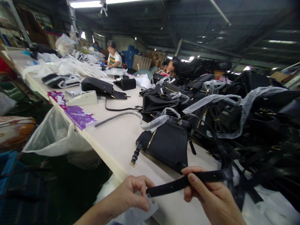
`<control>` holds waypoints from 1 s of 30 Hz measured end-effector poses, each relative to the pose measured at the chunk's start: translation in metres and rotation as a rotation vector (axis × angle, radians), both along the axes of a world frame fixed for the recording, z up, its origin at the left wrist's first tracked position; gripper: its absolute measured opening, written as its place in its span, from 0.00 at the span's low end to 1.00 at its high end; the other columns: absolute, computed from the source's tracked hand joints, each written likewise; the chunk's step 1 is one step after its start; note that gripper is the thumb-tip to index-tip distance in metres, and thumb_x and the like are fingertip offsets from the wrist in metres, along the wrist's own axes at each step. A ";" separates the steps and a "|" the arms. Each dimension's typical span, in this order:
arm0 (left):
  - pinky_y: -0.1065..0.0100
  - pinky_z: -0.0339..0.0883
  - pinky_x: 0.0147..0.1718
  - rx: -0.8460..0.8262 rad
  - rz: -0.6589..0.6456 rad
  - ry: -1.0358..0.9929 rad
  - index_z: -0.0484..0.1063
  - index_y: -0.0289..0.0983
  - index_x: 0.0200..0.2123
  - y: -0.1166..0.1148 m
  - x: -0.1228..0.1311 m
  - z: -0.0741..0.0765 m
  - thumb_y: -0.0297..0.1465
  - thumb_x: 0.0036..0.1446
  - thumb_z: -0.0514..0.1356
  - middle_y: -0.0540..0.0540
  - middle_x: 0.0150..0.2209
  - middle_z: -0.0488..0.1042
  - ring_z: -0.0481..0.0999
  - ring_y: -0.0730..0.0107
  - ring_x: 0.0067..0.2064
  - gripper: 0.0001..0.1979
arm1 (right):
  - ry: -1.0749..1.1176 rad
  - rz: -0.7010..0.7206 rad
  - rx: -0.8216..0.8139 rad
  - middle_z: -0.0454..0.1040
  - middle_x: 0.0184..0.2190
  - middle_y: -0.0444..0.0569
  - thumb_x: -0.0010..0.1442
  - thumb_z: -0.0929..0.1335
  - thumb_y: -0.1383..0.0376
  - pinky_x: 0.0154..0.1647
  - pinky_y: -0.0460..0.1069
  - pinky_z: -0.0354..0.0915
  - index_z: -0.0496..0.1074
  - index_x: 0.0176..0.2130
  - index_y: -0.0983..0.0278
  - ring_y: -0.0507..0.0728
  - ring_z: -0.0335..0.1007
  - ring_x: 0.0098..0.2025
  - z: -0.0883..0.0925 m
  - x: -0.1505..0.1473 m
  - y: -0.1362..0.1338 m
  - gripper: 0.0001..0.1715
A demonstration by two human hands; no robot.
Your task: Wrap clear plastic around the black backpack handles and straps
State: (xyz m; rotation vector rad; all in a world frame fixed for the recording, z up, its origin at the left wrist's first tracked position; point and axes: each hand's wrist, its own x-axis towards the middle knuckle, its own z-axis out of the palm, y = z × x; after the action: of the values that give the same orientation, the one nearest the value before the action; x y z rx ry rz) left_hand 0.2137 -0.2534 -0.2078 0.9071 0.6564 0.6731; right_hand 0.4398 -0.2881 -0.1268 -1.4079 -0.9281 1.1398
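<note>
A black leather strap (178, 184) runs between both hands above the near edge of a long pale table (117, 137). My left hand (131, 197) pinches the strap's left end together with a piece of thin white wrapping (145, 211). My right hand (211, 195) is closed round the strap further right, thumb on top. The strap leads right into a heap of black bags. A black handbag (167, 145) with gold fittings lies just beyond my hands.
Several black handbags in clear plastic (222, 109) pile up along the right. A clear plastic sack (56, 134) hangs off the table's left edge. A tape dispenser (82, 97) and purple sheets (79, 117) lie further up. Other people sit at the far end.
</note>
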 end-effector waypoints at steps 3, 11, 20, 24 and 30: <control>0.67 0.62 0.39 -0.019 -0.013 0.000 0.71 0.36 0.16 0.001 0.003 -0.001 0.25 0.30 0.73 0.49 0.36 0.77 0.73 0.67 0.39 0.12 | 0.023 -0.043 0.030 0.72 0.18 0.46 0.47 0.77 0.48 0.23 0.49 0.70 0.78 0.35 0.63 0.55 0.68 0.21 -0.003 0.011 0.000 0.23; 0.67 0.62 0.37 -0.030 -0.033 -0.014 0.70 0.35 0.15 0.002 0.006 -0.004 0.23 0.29 0.72 0.48 0.36 0.78 0.73 0.66 0.38 0.12 | -0.068 -0.005 0.013 0.74 0.19 0.48 0.50 0.76 0.49 0.25 0.50 0.72 0.78 0.38 0.63 0.56 0.70 0.23 -0.015 0.035 -0.002 0.23; 0.68 0.61 0.35 -0.067 -0.022 -0.030 0.70 0.35 0.15 0.002 0.009 -0.002 0.23 0.28 0.71 0.47 0.36 0.79 0.73 0.67 0.36 0.11 | -0.123 -0.061 -0.003 0.73 0.18 0.46 0.49 0.75 0.46 0.23 0.48 0.70 0.78 0.35 0.63 0.55 0.70 0.21 -0.012 0.012 -0.002 0.24; 0.69 0.60 0.33 -0.129 -0.033 -0.013 0.71 0.34 0.15 0.001 0.010 0.000 0.23 0.30 0.69 0.45 0.35 0.81 0.74 0.68 0.34 0.08 | -0.177 -0.042 0.008 0.74 0.17 0.46 0.49 0.75 0.45 0.24 0.47 0.70 0.78 0.35 0.62 0.54 0.70 0.22 -0.008 0.011 -0.003 0.25; 0.69 0.58 0.29 -0.183 0.073 0.164 0.77 0.33 0.20 -0.002 0.016 -0.003 0.29 0.33 0.67 0.46 0.24 0.78 0.68 0.72 0.25 0.06 | -0.171 0.066 -0.025 0.75 0.17 0.47 0.51 0.74 0.44 0.24 0.47 0.68 0.76 0.36 0.63 0.55 0.70 0.21 -0.013 -0.004 -0.001 0.26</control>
State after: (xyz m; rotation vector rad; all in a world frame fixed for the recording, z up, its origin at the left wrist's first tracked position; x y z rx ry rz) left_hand 0.2299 -0.2559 -0.2104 0.7766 0.8859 0.5965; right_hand 0.4360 -0.2893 -0.1398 -1.5231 -1.0912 1.0949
